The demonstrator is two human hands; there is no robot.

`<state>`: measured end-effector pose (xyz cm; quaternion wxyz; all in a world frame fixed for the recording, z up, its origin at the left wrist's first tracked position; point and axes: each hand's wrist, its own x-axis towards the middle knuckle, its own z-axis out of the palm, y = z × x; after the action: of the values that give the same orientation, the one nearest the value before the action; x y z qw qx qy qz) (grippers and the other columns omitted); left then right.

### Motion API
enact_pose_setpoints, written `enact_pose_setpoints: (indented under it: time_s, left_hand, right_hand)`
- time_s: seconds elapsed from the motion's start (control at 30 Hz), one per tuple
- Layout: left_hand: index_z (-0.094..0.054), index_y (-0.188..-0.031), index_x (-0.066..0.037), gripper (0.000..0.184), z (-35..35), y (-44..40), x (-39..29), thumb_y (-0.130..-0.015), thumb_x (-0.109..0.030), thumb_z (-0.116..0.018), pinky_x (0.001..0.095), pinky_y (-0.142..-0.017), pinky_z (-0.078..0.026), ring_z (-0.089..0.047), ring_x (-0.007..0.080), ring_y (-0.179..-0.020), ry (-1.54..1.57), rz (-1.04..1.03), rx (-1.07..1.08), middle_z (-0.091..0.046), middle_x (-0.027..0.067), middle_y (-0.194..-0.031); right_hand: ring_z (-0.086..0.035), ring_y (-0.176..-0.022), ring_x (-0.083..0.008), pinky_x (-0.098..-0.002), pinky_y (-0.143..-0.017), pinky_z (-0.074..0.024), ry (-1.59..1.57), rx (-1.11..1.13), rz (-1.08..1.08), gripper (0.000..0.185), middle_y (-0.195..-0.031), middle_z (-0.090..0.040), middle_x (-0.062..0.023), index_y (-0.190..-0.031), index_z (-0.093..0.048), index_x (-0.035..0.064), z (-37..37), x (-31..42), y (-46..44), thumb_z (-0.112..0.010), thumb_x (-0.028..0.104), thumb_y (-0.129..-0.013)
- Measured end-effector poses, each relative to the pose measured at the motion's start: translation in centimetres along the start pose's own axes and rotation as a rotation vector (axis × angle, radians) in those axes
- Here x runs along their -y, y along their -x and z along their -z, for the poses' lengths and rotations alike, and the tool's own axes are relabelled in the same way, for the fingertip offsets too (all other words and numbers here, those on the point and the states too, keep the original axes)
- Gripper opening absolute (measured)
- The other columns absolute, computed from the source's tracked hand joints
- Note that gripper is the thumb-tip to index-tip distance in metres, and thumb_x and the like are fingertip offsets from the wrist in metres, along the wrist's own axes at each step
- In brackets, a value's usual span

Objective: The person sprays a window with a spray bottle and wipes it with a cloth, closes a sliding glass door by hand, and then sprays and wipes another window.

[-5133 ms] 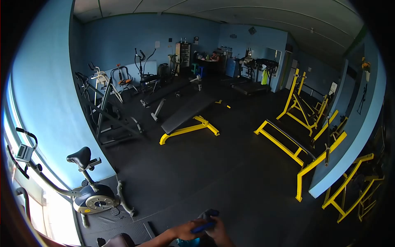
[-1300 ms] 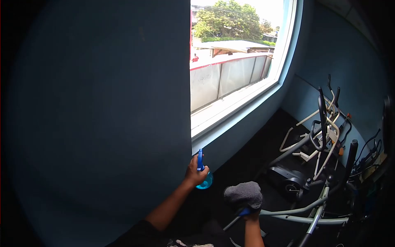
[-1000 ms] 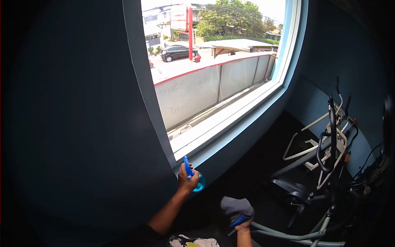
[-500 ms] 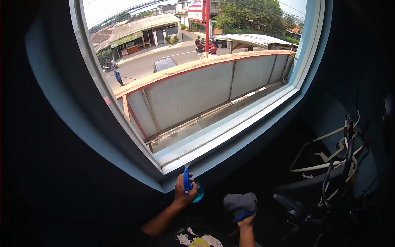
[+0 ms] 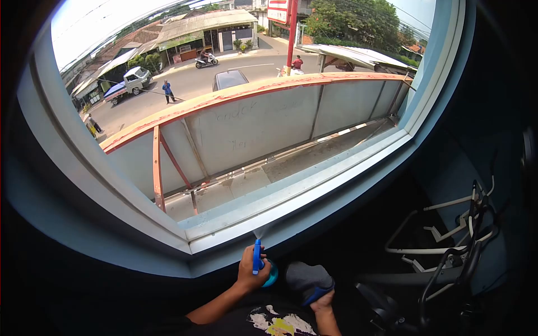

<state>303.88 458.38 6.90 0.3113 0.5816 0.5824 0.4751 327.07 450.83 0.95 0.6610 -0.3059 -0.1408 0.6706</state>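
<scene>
My left hand [image 5: 248,271] is wrapped round a spray bottle with a blue trigger head [image 5: 257,257] and a teal body [image 5: 271,274]. A fine mist [image 5: 259,232] leaves the nozzle, which points up at the lower window frame [image 5: 280,204]. Lower and to the right, my right hand [image 5: 323,302] is closed round a blue-handled cleaning pad [image 5: 318,293] with a grey fabric head [image 5: 307,278]. The pad hangs in front of my body, apart from the window and the bottle.
Below the window runs a blue-grey ledge [image 5: 314,221]. Exercise equipment [image 5: 454,241] with white and black bars stands at the right. Outside are a panelled barrier [image 5: 258,126], a red pole [image 5: 291,39] and a street with vehicles and people.
The view has swung left, showing more of the street. My left hand still holds the spray bottle, and the mist is now wider. The cleaning pad sits slightly further left in view.
</scene>
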Motion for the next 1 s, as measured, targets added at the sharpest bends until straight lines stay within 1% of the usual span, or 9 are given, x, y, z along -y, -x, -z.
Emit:
enact_pose_setpoints:
  time_s: [0.07,0.23,0.3,0.5,0.57,0.73,0.83,0.9,1.0]
  left_hand:
    - [-0.051,-0.126,-0.001,0.046,-3.1,-2.1,-0.5,-0.082,-0.008,-0.064,0.0369,-0.081,-0.056,-0.068,0.0249,-0.092,0.034,-0.04,0.079,-0.059,0.0162,-0.112]
    - [-0.054,-0.12,-0.001,0.039,-9.9,-8.0,-4.7,-0.083,-0.006,-0.065,0.0335,-0.082,-0.055,-0.068,0.02,-0.094,0.089,-0.072,0.053,-0.062,0.0112,-0.106]
    - [-0.052,-0.125,-0.001,0.044,-12.7,-10.3,-4.7,-0.084,-0.007,-0.065,0.0333,-0.083,-0.055,-0.067,0.0203,-0.094,-0.006,-0.067,0.223,-0.06,0.013,-0.113]
    - [-0.053,-0.122,-0.004,0.042,-22.3,-15.7,-6.8,-0.082,-0.008,-0.066,0.0332,-0.08,-0.054,-0.066,0.0189,-0.087,0.101,-0.164,0.171,-0.06,0.0109,-0.106]
    - [-0.053,-0.122,-0.005,0.042,-25.5,-17.6,-7.4,-0.082,-0.007,-0.066,0.0337,-0.081,-0.054,-0.066,0.0193,-0.087,0.055,-0.153,0.293,-0.059,0.012,-0.109]
    - [-0.054,-0.119,-0.006,0.039,-35.3,-22.7,-10.2,-0.081,-0.008,-0.066,0.033,-0.08,-0.053,-0.065,0.0187,-0.086,0.103,-0.189,0.27,-0.06,0.0112,-0.104]
    - [-0.054,-0.117,-0.006,0.038,-41.0,-26.5,-12.3,-0.081,-0.009,-0.066,0.0337,-0.079,-0.052,-0.064,0.0204,-0.087,0.061,-0.279,0.317,-0.059,0.0116,-0.101]
    - [-0.053,-0.12,-0.003,0.045,-45.0,-28.4,-13.3,-0.078,-0.012,-0.065,0.0413,-0.085,-0.05,-0.061,0.0341,-0.095,0.033,-0.206,0.371,-0.058,0.0193,-0.106]
    - [-0.054,-0.118,-0.003,0.043,-50.3,-30.8,-14.9,-0.078,-0.012,-0.066,0.0413,-0.086,-0.05,-0.062,0.0329,-0.095,0.027,-0.308,0.362,-0.059,0.0178,-0.104]
  right_hand:
    - [-0.053,-0.13,-0.0323,-0.047,-0.115,-0.0374,0.017,-0.008,0.027,0.074,-0.138,-0.056,-0.0157,-0.137,-0.052,0.004,1.4,2.7,-0.7,-0.055,0.059,-0.088]
    - [-0.053,-0.129,-0.0329,-0.0476,-0.114,-0.0382,0.053,0.026,0.171,0.075,-0.138,-0.056,-0.0162,-0.133,-0.053,0.0039,5.2,8.6,-3.0,-0.054,0.063,-0.087]
    - [-0.054,-0.127,-0.0327,-0.0474,-0.113,-0.0397,0.029,0.001,0.233,0.071,-0.135,-0.057,-0.0158,-0.129,-0.055,0.0045,6.6,9.9,-4.4,-0.051,0.063,-0.089]
    - [-0.057,-0.122,-0.0325,-0.0463,-0.11,-0.0414,-0.106,-0.084,0.284,0.06,-0.129,-0.06,-0.0154,-0.124,-0.057,0.0053,8.9,14.1,-8.3,-0.046,0.056,-0.093]
    - [-0.057,-0.122,-0.0325,-0.0462,-0.11,-0.042,-0.172,-0.124,0.287,0.057,-0.129,-0.061,-0.0155,-0.124,-0.057,0.0048,10.0,15.7,-10.1,-0.045,0.052,-0.094]
    - [-0.057,-0.122,-0.0324,-0.0462,-0.109,-0.0426,-0.204,-0.067,0.325,0.055,-0.13,-0.06,-0.0154,-0.124,-0.057,0.0043,15.6,20.6,-15.6,-0.044,0.049,-0.095]
    - [-0.057,-0.122,-0.0322,-0.046,-0.109,-0.0429,-0.171,-0.096,0.417,0.053,-0.13,-0.06,-0.0154,-0.124,-0.057,0.0043,15.9,25.7,-18.0,-0.044,0.047,-0.096]
    - [-0.057,-0.122,-0.0321,-0.0458,-0.108,-0.0432,-0.136,-0.136,0.469,0.052,-0.13,-0.06,-0.0154,-0.124,-0.056,0.0042,17.2,28.4,-19.2,-0.044,0.046,-0.096]
    - [-0.058,-0.12,-0.0317,-0.0454,-0.107,-0.0441,-0.202,-0.265,0.534,0.049,-0.128,-0.06,-0.0159,-0.123,-0.057,0.0042,20.0,31.3,-20.6,-0.046,0.043,-0.096]
